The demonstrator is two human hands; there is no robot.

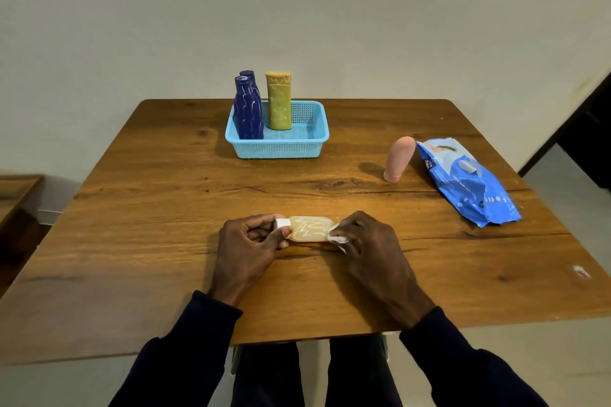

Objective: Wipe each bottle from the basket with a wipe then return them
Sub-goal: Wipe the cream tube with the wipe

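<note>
Our left hand [249, 243] pinches the white cap [282, 224] of a clear bottle [309, 228], with the fingers closed tight on it. Our right hand [367, 241] is closed on a white wipe [337, 236] and presses it against the other end of the bottle. The bottle lies on its side between our two hands, low over the counter [165, 208]; we cannot tell if it touches the wood. It has pale squiggly lines on it.

Far behind the bottle, near the back edge of the counter, sits a blue basket [277, 145]. Two dark blue bottles [248, 109] stand in the left part of the basket, one right behind the other. A yellow bottle [279, 101] stands just beside them, near the middle. The right part of the basket has nothing in it.

To the right of the basket, well apart from it, a pink bottle [398, 158] stands with its cap down on the counter. Just beside the pink bottle lies a blue pack [469, 182] of wipes, flat and crinkled.

Dark sleeves [198, 340] cover both our arms.
</note>
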